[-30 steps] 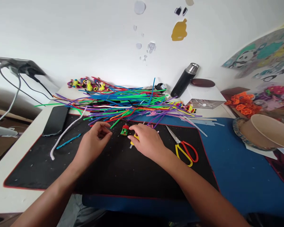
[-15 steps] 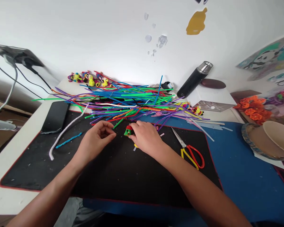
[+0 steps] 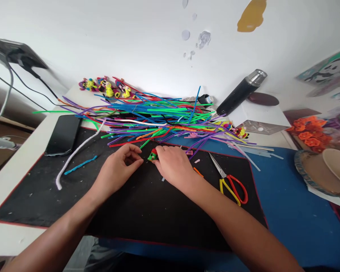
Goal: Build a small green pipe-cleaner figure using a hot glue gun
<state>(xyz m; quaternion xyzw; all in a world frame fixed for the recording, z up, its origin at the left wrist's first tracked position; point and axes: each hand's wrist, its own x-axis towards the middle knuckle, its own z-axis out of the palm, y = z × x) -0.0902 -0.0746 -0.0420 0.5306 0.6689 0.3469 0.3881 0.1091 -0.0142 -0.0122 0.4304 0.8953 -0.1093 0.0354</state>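
Observation:
My right hand (image 3: 174,162) is closed around a small green and red figure (image 3: 152,155), its fingertips and thumb pinching it from the right. The figure looks made of twisted pipe cleaners; part of it is hidden by the fingers. Just to its left, my left hand (image 3: 120,164) has thumb and fingertips brought together, apart from the figure. Anything between those fingertips is too small to make out. Under the right hand's edge a small translucent strip (image 3: 163,179) pokes out on the black mat (image 3: 130,215).
Behind the hands lies a wide heap of coloured pipe cleaners (image 3: 158,111). Scissors (image 3: 222,173) with red and yellow handles rest at right. A white pipe cleaner (image 3: 78,151), a twisted blue piece (image 3: 81,165) and a phone (image 3: 62,135) lie left. A black flask (image 3: 240,92) leans at the back.
The camera view has shifted slightly. Both hands keep nearly the same pose, the left fingertips slightly nearer the figure. An orange piece now shows beside the right wrist; a yellow bit under that hand is hidden.

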